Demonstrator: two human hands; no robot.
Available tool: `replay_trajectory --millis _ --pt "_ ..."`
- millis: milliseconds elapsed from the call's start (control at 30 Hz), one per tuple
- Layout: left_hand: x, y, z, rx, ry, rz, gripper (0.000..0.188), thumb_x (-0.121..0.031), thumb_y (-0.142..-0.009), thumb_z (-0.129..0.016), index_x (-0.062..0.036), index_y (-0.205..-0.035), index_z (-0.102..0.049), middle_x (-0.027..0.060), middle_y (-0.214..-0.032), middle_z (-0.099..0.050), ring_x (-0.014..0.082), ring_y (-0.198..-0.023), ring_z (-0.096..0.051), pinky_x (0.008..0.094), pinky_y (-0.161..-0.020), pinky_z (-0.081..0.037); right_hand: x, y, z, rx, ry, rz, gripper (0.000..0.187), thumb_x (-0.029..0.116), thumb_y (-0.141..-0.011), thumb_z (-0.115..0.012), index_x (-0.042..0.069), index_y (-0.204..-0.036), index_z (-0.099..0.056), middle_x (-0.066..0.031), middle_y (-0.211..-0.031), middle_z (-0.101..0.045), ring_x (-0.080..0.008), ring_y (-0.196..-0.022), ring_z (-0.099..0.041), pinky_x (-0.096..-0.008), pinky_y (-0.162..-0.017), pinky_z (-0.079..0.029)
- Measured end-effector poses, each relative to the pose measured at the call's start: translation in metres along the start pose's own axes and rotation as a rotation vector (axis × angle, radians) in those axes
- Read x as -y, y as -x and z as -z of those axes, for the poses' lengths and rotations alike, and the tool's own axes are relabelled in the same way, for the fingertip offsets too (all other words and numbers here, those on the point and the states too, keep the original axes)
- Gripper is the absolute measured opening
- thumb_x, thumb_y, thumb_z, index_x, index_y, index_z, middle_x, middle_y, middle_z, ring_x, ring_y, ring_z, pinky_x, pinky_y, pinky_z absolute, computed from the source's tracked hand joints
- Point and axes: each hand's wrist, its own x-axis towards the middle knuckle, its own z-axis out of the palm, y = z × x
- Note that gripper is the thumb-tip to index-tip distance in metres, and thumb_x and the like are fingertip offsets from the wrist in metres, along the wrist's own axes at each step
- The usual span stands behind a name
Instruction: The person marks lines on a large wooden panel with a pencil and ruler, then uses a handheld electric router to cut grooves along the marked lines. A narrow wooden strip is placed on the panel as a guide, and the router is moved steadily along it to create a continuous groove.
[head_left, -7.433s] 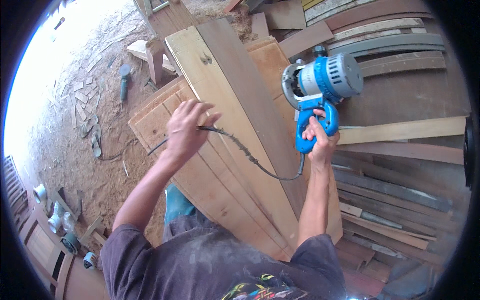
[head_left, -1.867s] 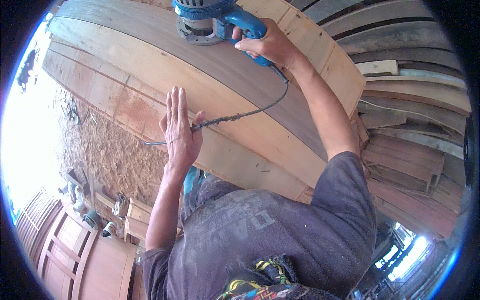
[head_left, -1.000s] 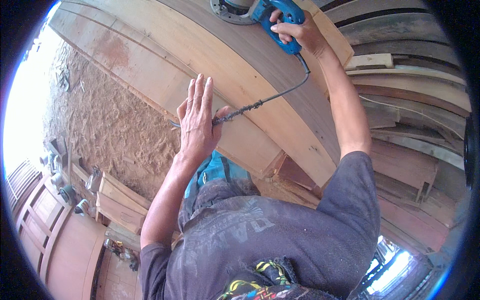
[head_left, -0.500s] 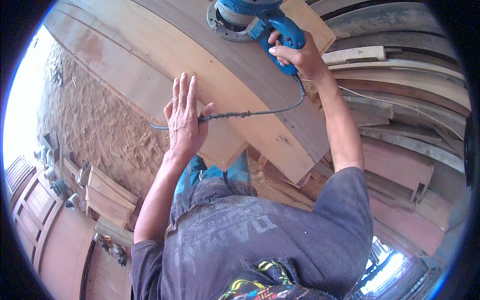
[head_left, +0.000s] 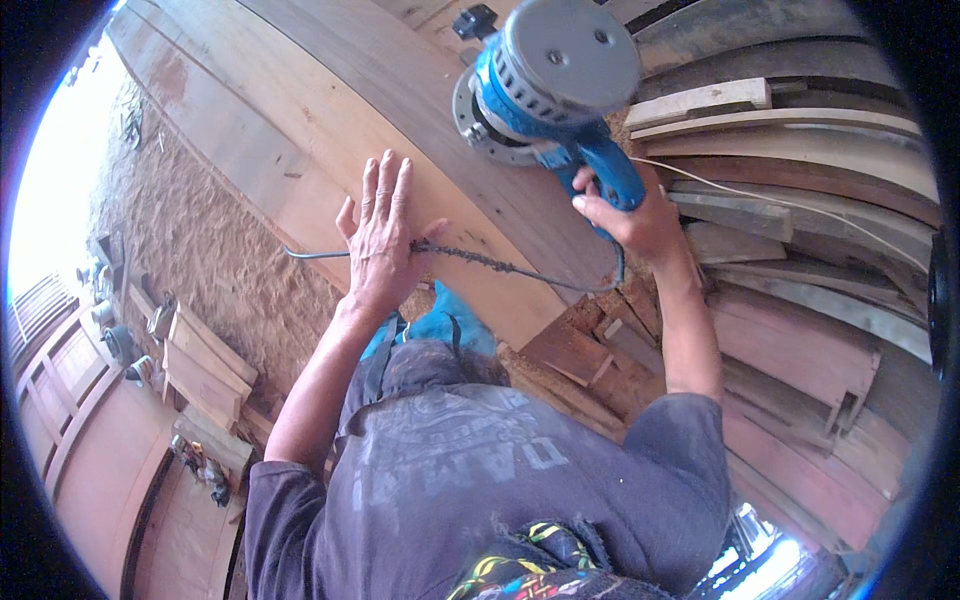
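My right hand [head_left: 640, 215] is wrapped around the side handle of a blue router [head_left: 510, 95]. The router's flat grey top and part of its round base plate show. It is over the right edge of a grey-brown board [head_left: 425, 95]; I cannot tell whether the base touches the wood. My left hand [head_left: 378, 245] lies flat, fingers stretched out, on a pale board [head_left: 330, 100] alongside. The router's dark cord [head_left: 490, 263], wrapped with tape along one stretch, passes under my left palm and loops up to the router handle.
Long curved planks [head_left: 780, 150] are stacked on the right, with a thin white cord [head_left: 760, 195] across them. Sawdust [head_left: 200, 250] covers the ground at left. Short wood pieces [head_left: 205, 375] and panels [head_left: 110, 460] lie lower left. Offcuts [head_left: 570, 350] sit below the boards' near end.
My right hand has brought the router nearer and to the right, so its top now shows. The left hand stays flat on the board by the cord. The view has shifted slightly.
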Motion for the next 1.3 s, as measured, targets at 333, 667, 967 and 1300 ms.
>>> replay_trajectory --millis 333,667,967,1300 --pt "-0.041 0.031 -0.019 0.03 -0.029 0.023 0.108 -0.064 -0.084 -0.073 -0.0042 -0.163 -0.029 0.0192 -0.171 -0.026 0.0367 -0.16 -0.018 0.0634 -0.122 -0.011 -0.027 0.081 0.035 0.006 0.04 -0.016 0.012 0.007 -0.082 -0.079 0.006 -0.092 -0.072 0.0014 -0.072 -0.065 -0.0076 -0.066 -0.059 -0.0271 -0.063 -0.048" --pt "-0.005 -0.015 -0.005 0.018 -0.119 -0.108 0.105 -0.064 -0.087 -0.068 -0.0053 -0.164 -0.028 0.0158 -0.172 -0.026 0.0325 -0.161 -0.018 0.0545 -0.125 -0.011 -0.019 0.058 0.026 0.019 0.052 0.026 0.015 0.006 -0.083 -0.08 0.005 -0.096 -0.073 -0.0001 -0.075 -0.067 -0.0087 -0.069 -0.062 -0.0286 -0.065 -0.05" --pt "-0.004 -0.025 -0.006 0.077 -0.138 -0.111 0.098 -0.062 -0.09 -0.065 -0.0065 -0.164 -0.03 0.0094 -0.173 -0.026 0.0314 -0.161 -0.018 0.0552 -0.124 -0.011 -0.019 0.033 0.016 0.048 -0.005 0.018 0.014 0.004 -0.082 -0.079 0.004 -0.094 -0.072 -0.0008 -0.078 -0.068 -0.0084 -0.07 -0.061 -0.028 -0.065 -0.049" --pt "-0.002 -0.026 -0.002 0.173 -0.1 -0.086 0.099 -0.057 -0.091 -0.068 -0.0073 -0.165 -0.025 0.0089 -0.174 -0.021 0.0321 -0.162 -0.013 0.0558 -0.125 -0.009 -0.014 0.02 0.005 -0.013 -0.041 0.024 0.014 0.003 -0.082 -0.08 0.005 -0.094 -0.073 0.0 -0.082 -0.07 -0.0073 -0.071 -0.061 -0.027 -0.067 -0.05"
